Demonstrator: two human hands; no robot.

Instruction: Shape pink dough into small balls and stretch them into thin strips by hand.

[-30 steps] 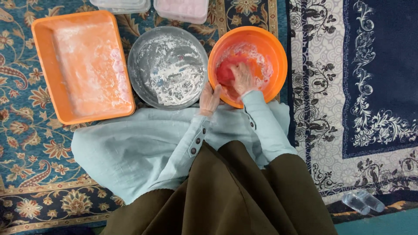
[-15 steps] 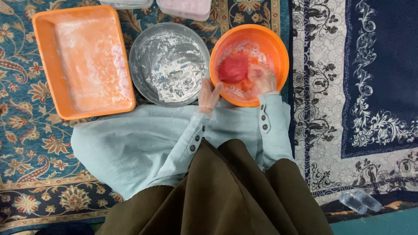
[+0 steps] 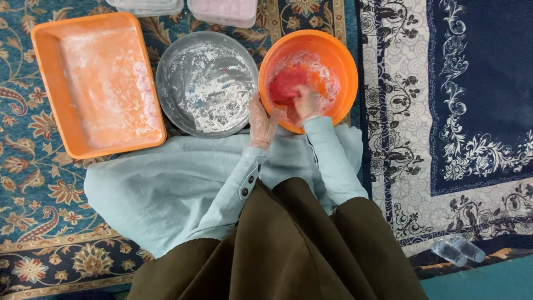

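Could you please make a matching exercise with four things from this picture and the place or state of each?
1. orange tray
2. grey round pan
3. orange bowl
4. right hand

a. holds the red dough
b. far left on the carpet
c. between tray and bowl, floury
d. inside the bowl, on the dough

Pairs: 1-b, 2-c, 3-a, 4-d

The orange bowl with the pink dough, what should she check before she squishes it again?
1. Left hand steadies the orange bowl at its rim: ok.
2. Right hand is on the pink dough: ok.
3. Dough sits fully inside the bowl: ok.
4. Gloves cover both hands: left looks gloved, right cannot tell.
5. Light blue sleeve clear of the dough: ok.
6. Floury metal pan close by: ok.
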